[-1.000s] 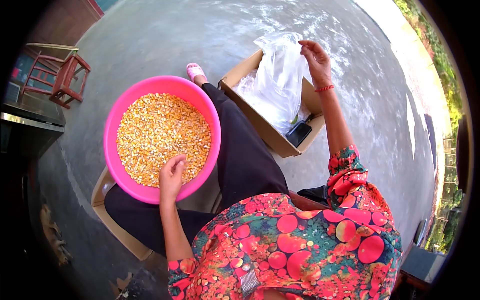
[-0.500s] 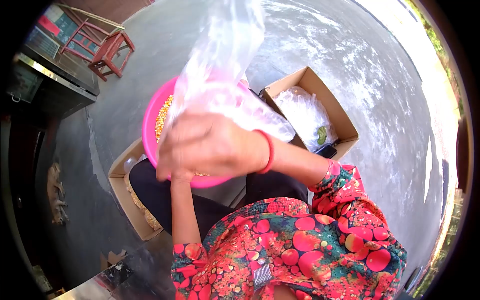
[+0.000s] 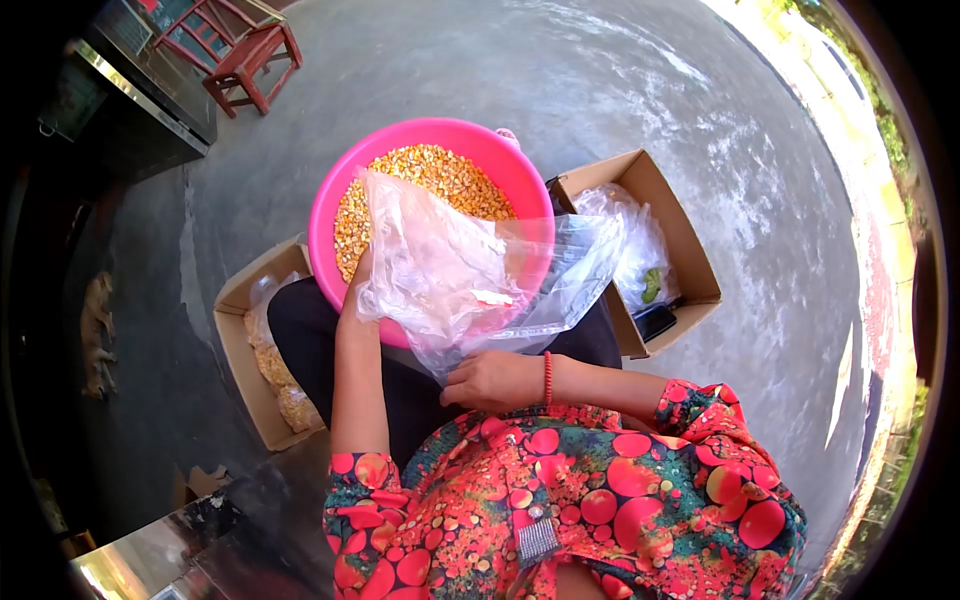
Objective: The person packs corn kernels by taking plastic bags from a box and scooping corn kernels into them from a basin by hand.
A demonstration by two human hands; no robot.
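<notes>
A pink basin (image 3: pixel 322 235) of yellow corn kernels (image 3: pixel 435 170) rests on my lap. Across its near side lies a clear plastic bag (image 3: pixel 440 260), crumpled at the left and flatter toward the right. My left hand (image 3: pixel 362 275) reaches over the basin's left rim; the bag covers most of it and its fingers are hidden. Close to my body, my right hand (image 3: pixel 495 381) has its fingers curled on the bag's near edge, just below the basin.
On the right, a cardboard box (image 3: pixel 690 240) holds clear plastic bags (image 3: pixel 632 235) and a dark phone (image 3: pixel 655 322). Another cardboard box (image 3: pixel 240 355) at left contains bagged corn (image 3: pixel 285 385). A red wooden chair (image 3: pixel 245 65) stands far left; an animal (image 3: pixel 97 335) lies on the floor.
The bag has come down from high above the basin and now lies over its near part. My hands have separated, the right drawing back toward my body and the left going under the plastic.
</notes>
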